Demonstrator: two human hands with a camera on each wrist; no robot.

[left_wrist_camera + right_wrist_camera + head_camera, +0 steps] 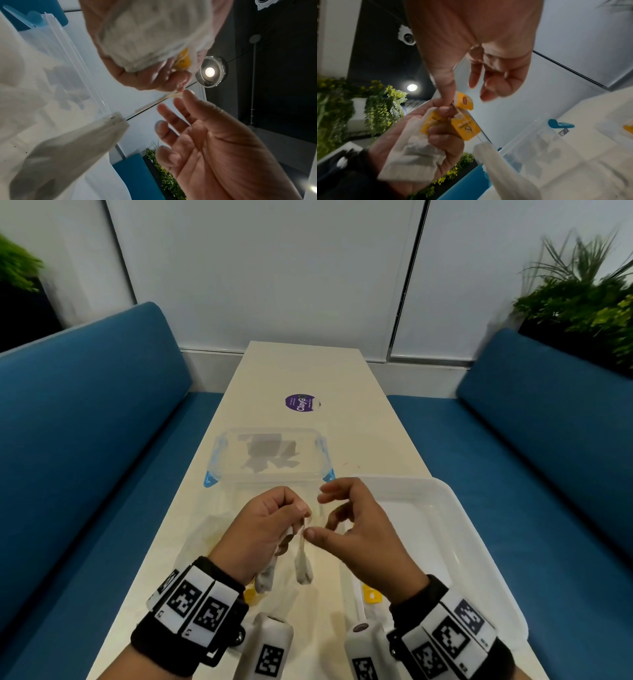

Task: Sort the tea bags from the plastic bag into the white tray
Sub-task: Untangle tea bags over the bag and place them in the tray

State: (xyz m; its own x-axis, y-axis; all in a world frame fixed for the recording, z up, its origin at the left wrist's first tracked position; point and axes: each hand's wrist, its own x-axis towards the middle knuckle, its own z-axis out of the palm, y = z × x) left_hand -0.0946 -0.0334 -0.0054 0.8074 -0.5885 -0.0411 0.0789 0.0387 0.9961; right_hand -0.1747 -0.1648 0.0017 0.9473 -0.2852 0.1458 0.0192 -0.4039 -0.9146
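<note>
Left hand [263,529] fisted around a bunch of tea bags [412,152], yellow tags [465,127] pinched at the fingertips. One bag [303,568] dangles free on its string below that hand, above the table [294,371]. Right hand [363,539] at 3 o'clock of the left: thumb tip touching the tags and strings, other fingers loosely spread and gripping nothing. Cannot tell if the thumb pinches anything. Plastic bag [202,532] lies flat on the table under the left hand. White tray [455,529] at 3 o'clock, just beside the hands. Clear box [270,453] with blue clips at 12 o'clock. Purple sticker [301,402] past it.
</note>
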